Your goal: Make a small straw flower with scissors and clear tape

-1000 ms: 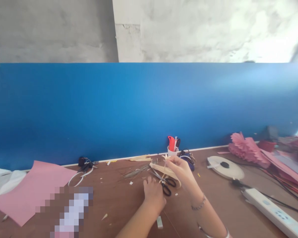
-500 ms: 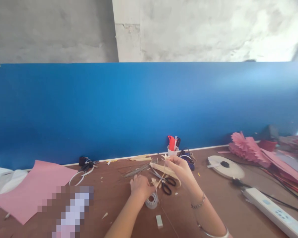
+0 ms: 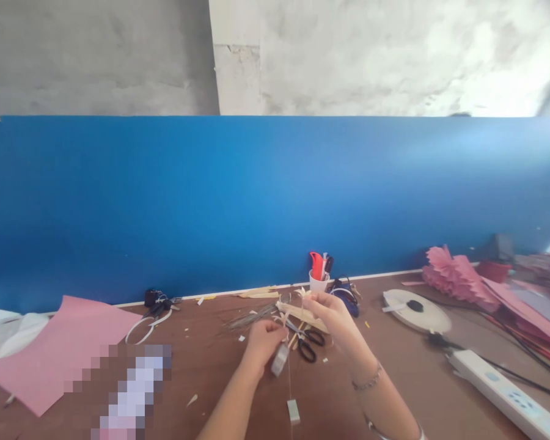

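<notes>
My left hand [image 3: 263, 348] is closed in a pinch on a small pale petal-like piece [image 3: 282, 318] that sticks up above the fingertips. Just below those fingers a roll of clear tape [image 3: 280, 359] stands tilted and blurred; whether the hand touches it I cannot tell. Higher and to the right, my right hand [image 3: 333, 315] pinches a small cream paper flower [image 3: 302, 293]. Black-handled scissors [image 3: 308, 342] lie open on the brown table between the hands, over cream strips [image 3: 305, 315]. A thin thread [image 3: 289, 379] runs down to a small white block [image 3: 293, 411].
A white cup with pens [image 3: 319, 281] stands against the blue partition [image 3: 256, 195]. Pink paper [image 3: 68, 348] and keys [image 3: 162, 305] are left. A white reel [image 3: 417, 310], a power strip [image 3: 504, 385] and pleated pink paper [image 3: 458, 275] are right. Dry stems [image 3: 252, 316] lie behind my left hand.
My left hand has risen from the table beside the tape and now pinches the pale piece upright. The tape roll has tipped from lying flat. My right hand has shifted slightly down and left.
</notes>
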`<state>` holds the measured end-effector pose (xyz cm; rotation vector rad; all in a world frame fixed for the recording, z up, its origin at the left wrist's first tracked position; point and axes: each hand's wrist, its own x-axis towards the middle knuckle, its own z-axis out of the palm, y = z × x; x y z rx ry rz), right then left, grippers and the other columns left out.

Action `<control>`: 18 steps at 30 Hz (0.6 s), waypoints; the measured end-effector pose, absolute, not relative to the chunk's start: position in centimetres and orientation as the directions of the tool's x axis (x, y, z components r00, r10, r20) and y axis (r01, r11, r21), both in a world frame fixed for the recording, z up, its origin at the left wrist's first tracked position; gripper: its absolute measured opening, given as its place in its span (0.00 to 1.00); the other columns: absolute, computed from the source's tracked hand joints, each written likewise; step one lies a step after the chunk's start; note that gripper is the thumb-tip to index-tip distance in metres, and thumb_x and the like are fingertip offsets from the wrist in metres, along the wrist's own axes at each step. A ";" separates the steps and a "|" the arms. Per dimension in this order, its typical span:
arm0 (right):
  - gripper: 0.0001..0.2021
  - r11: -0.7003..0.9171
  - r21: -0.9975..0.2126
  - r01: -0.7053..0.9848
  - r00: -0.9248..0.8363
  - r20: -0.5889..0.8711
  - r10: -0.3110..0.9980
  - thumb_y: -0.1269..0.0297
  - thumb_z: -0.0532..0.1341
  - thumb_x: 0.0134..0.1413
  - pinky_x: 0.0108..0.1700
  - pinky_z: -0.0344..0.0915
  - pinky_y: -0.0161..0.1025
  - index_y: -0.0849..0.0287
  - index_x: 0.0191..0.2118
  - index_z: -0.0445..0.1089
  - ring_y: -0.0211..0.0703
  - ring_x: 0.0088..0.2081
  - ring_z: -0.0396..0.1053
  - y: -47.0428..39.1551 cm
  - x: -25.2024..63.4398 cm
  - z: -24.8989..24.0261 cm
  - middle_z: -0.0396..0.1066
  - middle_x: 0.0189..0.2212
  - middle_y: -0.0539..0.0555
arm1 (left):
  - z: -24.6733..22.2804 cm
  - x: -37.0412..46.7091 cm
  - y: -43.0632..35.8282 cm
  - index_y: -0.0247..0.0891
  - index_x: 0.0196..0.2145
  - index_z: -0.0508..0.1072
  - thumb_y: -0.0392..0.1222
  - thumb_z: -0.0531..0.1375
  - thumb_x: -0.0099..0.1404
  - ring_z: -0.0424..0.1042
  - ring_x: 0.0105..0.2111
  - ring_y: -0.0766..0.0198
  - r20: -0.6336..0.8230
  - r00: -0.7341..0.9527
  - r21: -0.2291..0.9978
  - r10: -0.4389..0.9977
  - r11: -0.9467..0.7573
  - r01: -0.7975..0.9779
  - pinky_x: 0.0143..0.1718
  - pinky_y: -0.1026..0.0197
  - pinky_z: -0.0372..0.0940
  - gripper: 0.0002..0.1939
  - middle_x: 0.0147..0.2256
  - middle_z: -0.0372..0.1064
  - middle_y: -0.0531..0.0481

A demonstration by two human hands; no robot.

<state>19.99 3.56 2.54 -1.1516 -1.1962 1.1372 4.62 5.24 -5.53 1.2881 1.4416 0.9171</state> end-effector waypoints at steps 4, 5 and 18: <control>0.11 -0.046 -0.999 -0.012 -0.151 -0.044 0.988 0.60 0.63 0.41 0.20 0.47 0.31 0.61 0.18 0.66 0.30 0.18 0.53 3.7 19.9 1.6 0.64 0.16 0.47 | -4.3 3.5 5.3 0.36 0.22 0.70 0.49 0.63 0.47 0.62 0.24 0.65 -0.152 0.006 0.981 0.988 0.151 0.126 0.28 0.64 0.54 0.12 0.19 0.64 0.56; 0.11 -0.071 -0.997 0.002 -0.199 -0.070 0.977 0.61 0.63 0.41 0.20 0.46 0.31 0.62 0.18 0.67 0.30 0.18 0.53 3.8 19.9 1.3 0.65 0.17 0.48 | -4.0 3.3 5.2 0.36 0.22 0.70 0.49 0.64 0.46 0.61 0.23 0.66 -0.154 0.003 0.985 0.988 0.154 0.081 0.27 0.64 0.53 0.13 0.19 0.64 0.56; 0.06 -0.181 -0.981 -0.064 -0.288 -0.155 0.945 0.64 0.64 0.37 0.22 0.51 0.30 0.61 0.19 0.70 0.31 0.19 0.58 4.2 17.6 -0.6 0.67 0.18 0.48 | -2.3 1.6 4.2 0.35 0.24 0.68 0.46 0.65 0.47 0.69 0.23 0.67 -0.265 0.072 0.955 0.962 0.272 -0.118 0.22 0.67 0.57 0.13 0.22 0.69 0.53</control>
